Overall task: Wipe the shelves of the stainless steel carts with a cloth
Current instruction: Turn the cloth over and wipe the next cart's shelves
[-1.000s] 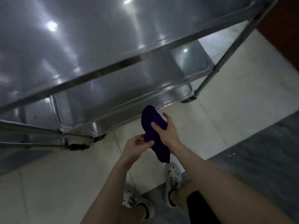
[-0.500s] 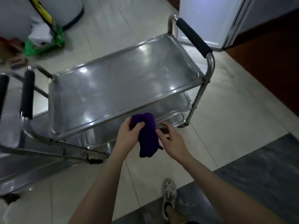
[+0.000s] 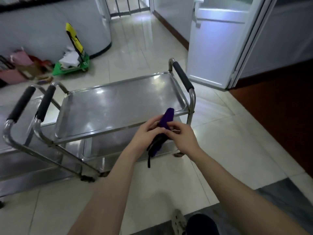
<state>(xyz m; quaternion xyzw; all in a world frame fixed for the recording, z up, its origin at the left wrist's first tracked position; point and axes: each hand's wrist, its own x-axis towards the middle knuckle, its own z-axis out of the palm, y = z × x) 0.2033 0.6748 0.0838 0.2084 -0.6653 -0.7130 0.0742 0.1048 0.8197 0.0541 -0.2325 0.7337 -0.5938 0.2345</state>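
Cloth (image 3: 167, 116) x1, gripped by L hand (image 3: 144, 134) + R hand (image 3: 183, 138); 2 carts (image 3: 108, 131).

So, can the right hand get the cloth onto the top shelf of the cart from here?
Probably yes. The right hand and left hand both hold the cloth right by the near rim of the top shelf, and nothing visible stands between them.

Right hand (image 3: 183, 138) now seemingly pinches cloth (image 3: 167, 117).

One head view, wide-angle, facing forward and down. Forearms enter from bottom edge. Left hand (image 3: 145, 134), right hand (image 3: 183, 139) close, mid-frame. Cart (image 3: 110, 106) just beyond. Door (image 3: 211, 48) far, top right.
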